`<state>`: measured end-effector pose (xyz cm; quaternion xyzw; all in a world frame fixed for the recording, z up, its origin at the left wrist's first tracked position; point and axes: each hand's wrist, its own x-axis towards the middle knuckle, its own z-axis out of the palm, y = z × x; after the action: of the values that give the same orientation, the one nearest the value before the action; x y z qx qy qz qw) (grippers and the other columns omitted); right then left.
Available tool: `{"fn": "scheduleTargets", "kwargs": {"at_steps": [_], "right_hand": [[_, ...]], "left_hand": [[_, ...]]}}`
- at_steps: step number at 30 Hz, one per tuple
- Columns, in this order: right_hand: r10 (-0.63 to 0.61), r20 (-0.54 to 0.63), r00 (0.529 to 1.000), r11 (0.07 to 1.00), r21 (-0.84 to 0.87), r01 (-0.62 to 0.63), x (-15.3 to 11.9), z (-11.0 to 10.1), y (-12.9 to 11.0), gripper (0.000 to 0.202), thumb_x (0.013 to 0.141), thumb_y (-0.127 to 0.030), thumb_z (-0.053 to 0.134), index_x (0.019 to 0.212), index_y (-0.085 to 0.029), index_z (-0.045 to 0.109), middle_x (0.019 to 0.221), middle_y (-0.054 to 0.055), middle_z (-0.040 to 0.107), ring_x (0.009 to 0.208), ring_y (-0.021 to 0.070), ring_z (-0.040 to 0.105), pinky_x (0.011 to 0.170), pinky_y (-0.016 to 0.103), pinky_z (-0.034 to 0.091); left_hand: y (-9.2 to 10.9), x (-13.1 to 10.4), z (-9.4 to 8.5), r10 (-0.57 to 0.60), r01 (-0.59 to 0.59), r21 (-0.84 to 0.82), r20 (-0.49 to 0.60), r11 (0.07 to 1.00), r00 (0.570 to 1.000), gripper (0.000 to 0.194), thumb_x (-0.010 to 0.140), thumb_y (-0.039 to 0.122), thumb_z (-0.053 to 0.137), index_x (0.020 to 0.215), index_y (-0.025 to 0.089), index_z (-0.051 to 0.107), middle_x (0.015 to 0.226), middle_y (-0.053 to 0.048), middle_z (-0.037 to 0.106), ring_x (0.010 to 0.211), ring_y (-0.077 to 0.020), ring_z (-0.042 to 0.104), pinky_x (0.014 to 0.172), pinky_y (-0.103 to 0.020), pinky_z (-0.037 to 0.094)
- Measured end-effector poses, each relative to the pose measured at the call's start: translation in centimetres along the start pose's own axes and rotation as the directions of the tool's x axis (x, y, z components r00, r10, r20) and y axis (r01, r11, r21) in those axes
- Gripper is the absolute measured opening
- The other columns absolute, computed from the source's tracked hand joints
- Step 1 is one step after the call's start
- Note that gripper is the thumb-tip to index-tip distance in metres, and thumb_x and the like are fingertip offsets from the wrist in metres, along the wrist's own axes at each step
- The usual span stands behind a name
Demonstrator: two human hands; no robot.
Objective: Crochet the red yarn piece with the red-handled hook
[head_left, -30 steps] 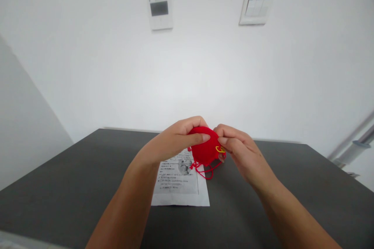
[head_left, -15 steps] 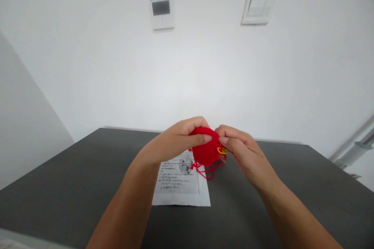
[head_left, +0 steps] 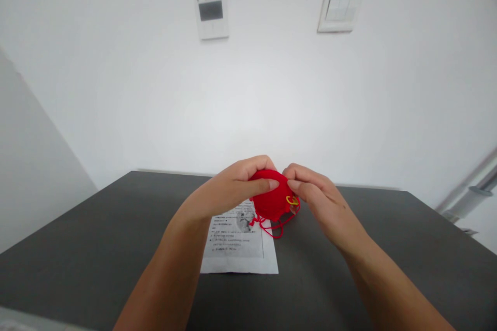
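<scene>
Red pouch (head_left: 267, 204) is resting inside my curled left hand (head_left: 237, 181), my right hand (head_left: 316, 194) pinching its edge; I am judging it soft, light, best gripped around its body.

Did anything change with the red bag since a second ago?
Nothing clear: the whole picture only sways a tiny bit. Nothing was grabbed or let go. The left hand still holds the red bag, the right hand still pinches its right edge, and the printed paper stays on the dark table.
</scene>
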<state>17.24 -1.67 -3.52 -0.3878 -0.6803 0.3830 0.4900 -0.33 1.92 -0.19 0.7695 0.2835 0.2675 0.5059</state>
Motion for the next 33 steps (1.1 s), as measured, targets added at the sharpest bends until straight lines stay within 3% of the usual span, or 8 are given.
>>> {"fn": "scheduleTargets", "kwargs": {"at_steps": [33], "right_hand": [[-0.012,0.009,1.0,1.0,-0.022,0.013,-0.01,-0.11,-0.04,0.019,0.082,-0.019,0.041,0.063,-0.02,0.043,0.057,-0.005,0.039,0.055,0.0101,0.035,0.052,0.024,0.027]], "left_hand": [[0.2,0.02,0.0,-0.017,0.014,0.051,0.059,0.999,0.998,0.019,0.082,0.036,0.056,0.082,0.017,0.052,0.071,0.002,0.057,0.065,-0.012,0.053,0.062,-0.027,0.041]]}}
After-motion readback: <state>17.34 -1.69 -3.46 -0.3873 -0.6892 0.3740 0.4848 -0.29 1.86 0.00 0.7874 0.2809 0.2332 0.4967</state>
